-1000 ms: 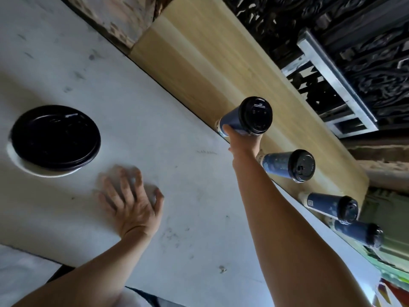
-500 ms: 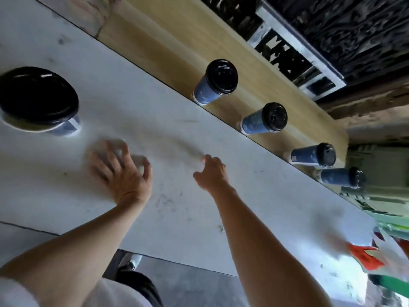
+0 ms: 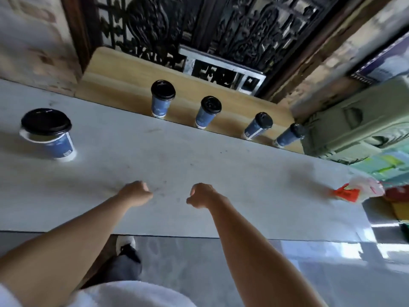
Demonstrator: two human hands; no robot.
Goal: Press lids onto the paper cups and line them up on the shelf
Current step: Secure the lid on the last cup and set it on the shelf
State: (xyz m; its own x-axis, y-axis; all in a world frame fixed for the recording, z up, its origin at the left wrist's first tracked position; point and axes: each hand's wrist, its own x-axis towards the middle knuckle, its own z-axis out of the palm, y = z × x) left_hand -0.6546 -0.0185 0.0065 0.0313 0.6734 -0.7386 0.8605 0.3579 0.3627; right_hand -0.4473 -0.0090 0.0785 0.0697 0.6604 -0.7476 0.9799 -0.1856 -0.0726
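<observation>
Several blue paper cups with black lids stand in a row on the wooden shelf [image 3: 124, 85] behind the white table [image 3: 199, 156]; the leftmost one [image 3: 161, 100] is the newest in the row. One more blue cup [image 3: 58, 142] stands on the table at the left, with a stack of black lids [image 3: 46, 122] resting on its rim. My left hand [image 3: 136, 192] and my right hand [image 3: 202, 194] are over the table's near middle, both with fingers curled and holding nothing.
A crumpled plastic bag with a red label [image 3: 356, 189] lies at the table's right end. A dark carved screen [image 3: 221, 29] and a metal frame [image 3: 223, 67] rise behind the shelf. My shoe [image 3: 126, 247] shows on the grey floor below the table edge.
My right hand let go of the leftmost cup on the shelf and drew back to the table. My left hand lifted from lying flat and curled. The view swung upright.
</observation>
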